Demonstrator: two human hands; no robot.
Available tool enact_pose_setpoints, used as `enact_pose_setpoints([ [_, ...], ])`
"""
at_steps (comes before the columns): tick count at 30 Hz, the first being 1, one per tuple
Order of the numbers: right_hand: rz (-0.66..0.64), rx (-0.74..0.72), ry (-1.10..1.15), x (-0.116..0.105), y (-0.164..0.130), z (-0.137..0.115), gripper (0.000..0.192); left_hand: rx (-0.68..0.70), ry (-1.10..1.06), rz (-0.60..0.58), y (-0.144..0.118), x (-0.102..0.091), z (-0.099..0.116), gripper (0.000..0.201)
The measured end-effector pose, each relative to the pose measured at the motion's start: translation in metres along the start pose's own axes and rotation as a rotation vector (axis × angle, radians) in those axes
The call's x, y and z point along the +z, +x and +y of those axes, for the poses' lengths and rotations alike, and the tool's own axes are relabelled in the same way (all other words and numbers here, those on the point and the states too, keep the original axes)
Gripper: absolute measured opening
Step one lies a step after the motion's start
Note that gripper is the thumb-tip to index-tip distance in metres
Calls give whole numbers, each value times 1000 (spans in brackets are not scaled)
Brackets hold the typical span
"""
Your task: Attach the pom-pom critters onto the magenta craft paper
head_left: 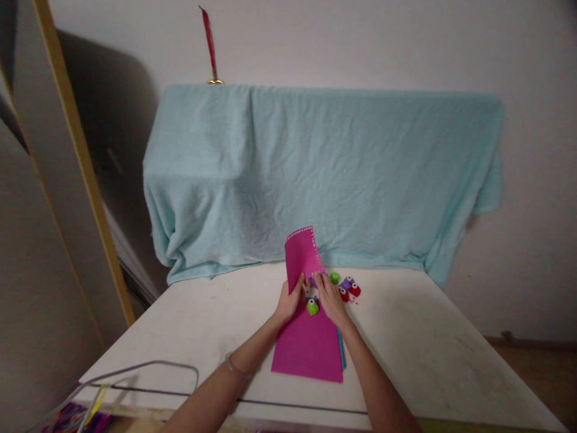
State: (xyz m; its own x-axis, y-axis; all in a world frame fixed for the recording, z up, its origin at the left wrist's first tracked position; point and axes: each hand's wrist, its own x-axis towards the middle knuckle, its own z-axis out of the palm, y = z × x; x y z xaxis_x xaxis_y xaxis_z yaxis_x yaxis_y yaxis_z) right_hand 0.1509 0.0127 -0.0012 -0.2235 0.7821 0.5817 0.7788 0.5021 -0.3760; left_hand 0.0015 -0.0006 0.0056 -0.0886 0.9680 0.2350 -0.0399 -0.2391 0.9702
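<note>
A pink sheet [301, 255] stands raised in front of me, with a row of small punched shapes along its top and right edges. My left hand [290, 300] grips its lower left, thumb on the near face. At the lower right side, my right hand [330, 299] has its fingers closed on the sheet's edge. Between the hands sits a small green craft punch [312, 307] with a white knob. Under my wrists lies a larger pink sheet [309, 349], with blue edges of other sheets showing at its right. Small punched-out bits lie between my hands, partly hidden.
Right of my right hand stand a green punch [334, 278], a purple punch [347, 282] and red punches [354, 290] beside pink bits. The white table [406, 337] backs onto a light blue cloth [338, 174]. A grey metal bar [153, 363] crosses the front left edge.
</note>
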Motion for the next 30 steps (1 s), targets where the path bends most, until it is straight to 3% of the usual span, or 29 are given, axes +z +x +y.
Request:
enact_pose_setpoints([
  [5,-128,39,153,-3,0,-6,40,-21,12,21,1,-1,1,56],
  [22,-185,45,163,1,1,-4,39,-16,63,23,2,-2,-1,59],
  [30,-191,92,201,-9,2,-10,41,-13,61,24,1,-2,3,61],
])
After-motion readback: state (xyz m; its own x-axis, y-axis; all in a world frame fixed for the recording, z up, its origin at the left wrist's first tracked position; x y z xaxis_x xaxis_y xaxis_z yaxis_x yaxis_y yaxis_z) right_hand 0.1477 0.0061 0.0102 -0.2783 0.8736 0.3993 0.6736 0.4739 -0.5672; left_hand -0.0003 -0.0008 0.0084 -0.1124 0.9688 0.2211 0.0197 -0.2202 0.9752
